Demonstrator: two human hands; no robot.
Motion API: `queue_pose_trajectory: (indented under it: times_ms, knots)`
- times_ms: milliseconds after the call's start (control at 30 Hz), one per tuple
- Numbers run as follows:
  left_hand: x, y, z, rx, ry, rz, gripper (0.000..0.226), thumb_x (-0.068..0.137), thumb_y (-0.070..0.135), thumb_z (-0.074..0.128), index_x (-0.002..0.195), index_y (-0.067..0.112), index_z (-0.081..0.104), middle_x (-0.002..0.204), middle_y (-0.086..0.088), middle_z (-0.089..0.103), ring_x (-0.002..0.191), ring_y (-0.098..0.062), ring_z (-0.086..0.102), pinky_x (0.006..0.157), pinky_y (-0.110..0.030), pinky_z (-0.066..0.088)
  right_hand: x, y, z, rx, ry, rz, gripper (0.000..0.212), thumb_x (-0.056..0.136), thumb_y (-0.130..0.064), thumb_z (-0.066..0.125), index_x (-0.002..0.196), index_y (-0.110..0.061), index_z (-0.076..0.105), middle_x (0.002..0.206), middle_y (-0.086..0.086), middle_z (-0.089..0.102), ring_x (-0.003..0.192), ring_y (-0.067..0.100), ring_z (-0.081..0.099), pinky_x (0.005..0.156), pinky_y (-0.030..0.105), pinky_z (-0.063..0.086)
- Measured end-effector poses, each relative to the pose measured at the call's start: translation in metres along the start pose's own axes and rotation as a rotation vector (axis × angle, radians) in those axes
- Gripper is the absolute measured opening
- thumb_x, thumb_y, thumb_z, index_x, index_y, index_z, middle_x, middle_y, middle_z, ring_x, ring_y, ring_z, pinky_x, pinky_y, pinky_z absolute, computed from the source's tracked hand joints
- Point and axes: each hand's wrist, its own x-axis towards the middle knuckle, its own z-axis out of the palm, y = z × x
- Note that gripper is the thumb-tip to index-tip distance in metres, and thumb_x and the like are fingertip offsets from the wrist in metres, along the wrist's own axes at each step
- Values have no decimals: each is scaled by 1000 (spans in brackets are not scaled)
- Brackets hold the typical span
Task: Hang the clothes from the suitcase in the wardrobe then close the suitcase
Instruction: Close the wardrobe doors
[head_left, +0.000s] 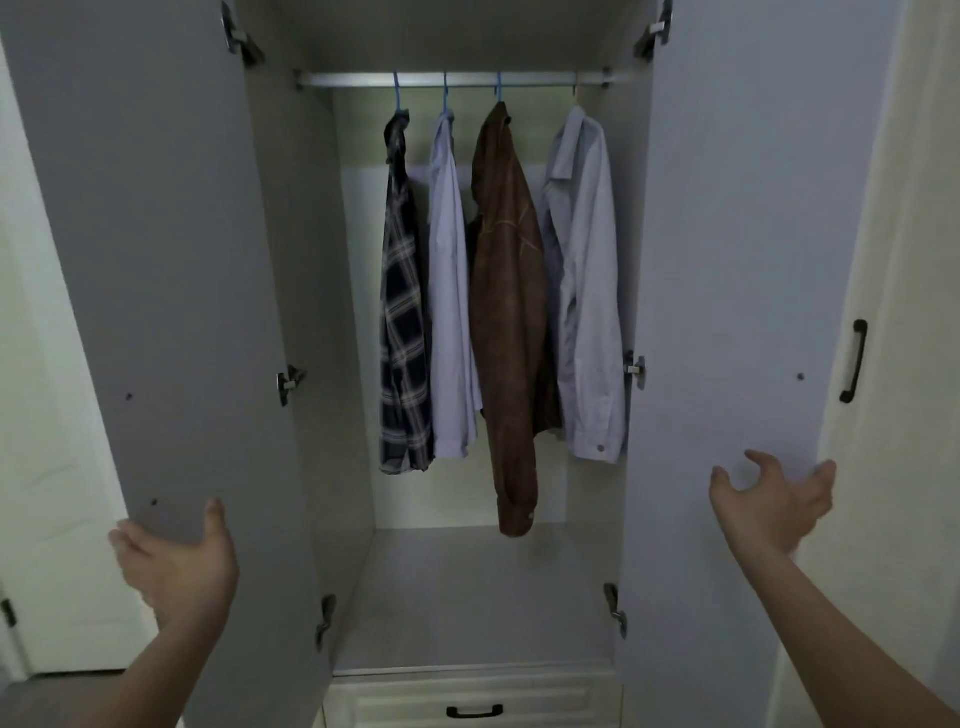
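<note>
The wardrobe stands open in front of me, with a metal rail (452, 79) across its top. On the rail hang a dark plaid shirt (402, 322), a pale shirt (449, 312), a brown leather jacket (509, 322) and a light blue shirt (587, 312), each on a hanger. My left hand (174, 561) is spread at the outer edge of the left door (171, 260), thumb on its inner face. My right hand (774, 499) is spread with loosely curved fingers at the outer edge of the right door (737, 234). The suitcase is out of view.
Below the clothes lies the wardrobe's bare floor panel (467, 587), and under it a white drawer with a black handle (474, 711). A neighbouring cream door with a black handle (854, 361) is on the right. A white room door (47, 467) is on the left.
</note>
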Motion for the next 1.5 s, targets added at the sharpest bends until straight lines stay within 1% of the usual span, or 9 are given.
queue_pose_trajectory:
  times_ms: [333,567,700,800,933,1033,1200,1367,1500]
  knots:
    - [-49,16,15,-6,70,104,81,76,47,56,140,4,29,145,-21,28,129,-46,26,105,-61,23,-63,-40,29,9,99,3,38,67,-24,73,104,-15,65,150,18,21,131,42,26,108,52,19]
    - [-92,35,22,13,-61,188,61,82,30,68,130,1,43,122,-29,46,113,-48,43,95,-61,33,-140,-77,58,108,-73,-230,44,63,-16,79,105,-12,66,146,21,28,127,40,29,104,52,27]
    - [-107,43,26,-63,-343,279,56,87,27,62,136,10,42,121,-12,53,109,-29,52,94,-48,42,-161,-98,77,188,-355,-413,52,74,-18,74,124,-17,57,151,14,22,136,33,23,111,40,25]
    - [-106,44,33,-172,-616,334,39,91,36,52,129,32,46,120,11,54,104,-5,55,86,-30,48,-161,-112,89,200,-513,-438,75,83,-24,66,146,-19,26,152,4,26,139,22,26,115,32,20]
    - [-84,42,45,-140,-636,490,22,90,40,51,111,44,54,112,26,53,105,-1,54,84,-23,46,-153,-127,106,237,-501,-307,72,88,-24,59,148,-18,19,149,3,32,134,21,32,113,33,25]
    - [-70,38,61,-84,-625,538,31,88,42,54,119,41,51,118,28,50,111,1,49,89,-24,44,-142,-130,122,232,-507,-268,70,90,-23,56,148,-17,17,150,3,29,135,21,30,113,33,23]
    - [-59,32,102,110,-646,612,70,81,46,65,142,30,34,148,18,30,134,-5,29,107,-25,31,-119,-128,151,128,-505,-359,72,92,-31,53,150,-18,12,156,1,16,141,20,22,116,35,20]
    - [-53,34,159,346,-642,834,101,71,56,69,149,24,14,157,8,2,144,-16,12,116,-32,21,-83,-116,187,-100,-397,-627,83,86,-42,56,150,-16,9,158,7,1,145,25,6,118,45,15]
    - [-44,33,206,346,-514,1034,96,78,58,58,149,10,14,157,-8,11,145,-26,12,117,-40,19,-61,-92,226,-125,-300,-831,84,84,-56,42,147,-7,18,155,19,11,144,34,10,115,50,14]
